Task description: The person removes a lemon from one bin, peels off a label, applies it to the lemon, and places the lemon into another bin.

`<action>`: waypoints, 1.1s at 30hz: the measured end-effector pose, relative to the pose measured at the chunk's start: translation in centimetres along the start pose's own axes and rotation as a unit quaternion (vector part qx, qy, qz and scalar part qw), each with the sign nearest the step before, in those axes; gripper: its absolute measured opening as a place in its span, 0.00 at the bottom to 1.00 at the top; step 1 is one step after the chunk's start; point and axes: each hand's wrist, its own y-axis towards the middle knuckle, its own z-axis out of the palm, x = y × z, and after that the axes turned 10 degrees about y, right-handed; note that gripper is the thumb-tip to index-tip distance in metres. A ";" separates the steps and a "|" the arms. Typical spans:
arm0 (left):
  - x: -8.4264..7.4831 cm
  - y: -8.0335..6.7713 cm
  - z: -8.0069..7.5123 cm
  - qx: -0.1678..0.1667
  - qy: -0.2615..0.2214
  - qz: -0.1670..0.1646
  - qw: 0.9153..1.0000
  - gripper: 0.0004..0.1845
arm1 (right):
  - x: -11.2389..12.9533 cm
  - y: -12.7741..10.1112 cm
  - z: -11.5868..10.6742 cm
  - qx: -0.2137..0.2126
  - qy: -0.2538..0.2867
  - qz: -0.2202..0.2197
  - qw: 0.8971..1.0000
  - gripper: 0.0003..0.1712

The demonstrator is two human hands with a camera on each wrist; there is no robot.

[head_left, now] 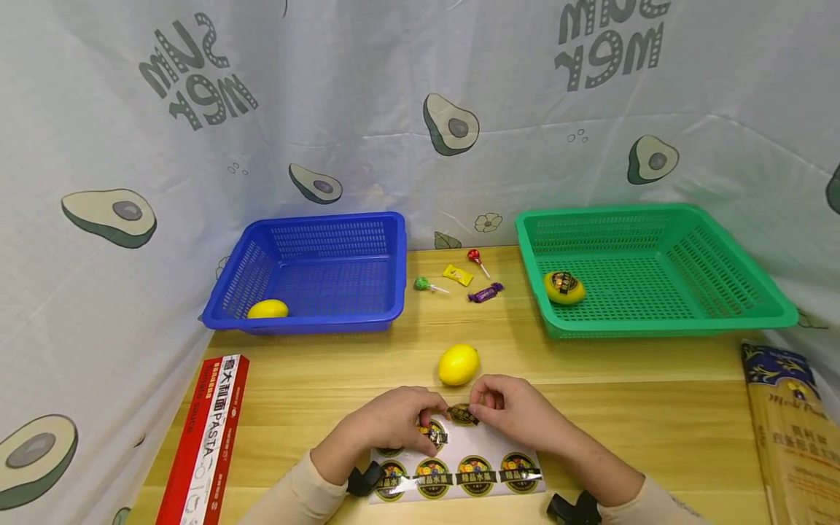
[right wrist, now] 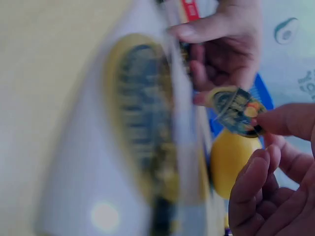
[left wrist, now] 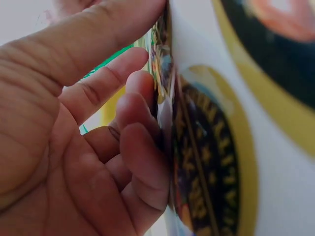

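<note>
The right hand (head_left: pixel 518 412) pinched a round sticker (head_left: pixel 462 415) between thumb and forefinger, lifted just above the sticker sheet (head_left: pixel 459 474). The left hand (head_left: pixel 394 423) gripped the sheet's upper edge with curled fingers. A lemon (head_left: pixel 458 364) sat just beyond. The wrist views were blurred.
</note>
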 end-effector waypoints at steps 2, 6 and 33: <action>0.1 0.0 0.0 0.001 -0.012 0.003 1.000 0.25 | 0.1 0.0 -0.3 -0.012 0.043 0.017 0.999 0.06; 0.5 0.0 -0.1 -0.021 -0.105 -0.001 0.994 0.21 | 0.1 0.0 -0.6 -0.001 0.088 0.022 0.996 0.05; -0.5 1.2 -1.7 -0.172 -0.374 -0.053 0.910 0.08 | 1.1 0.2 0.0 -0.073 0.226 0.034 0.971 0.22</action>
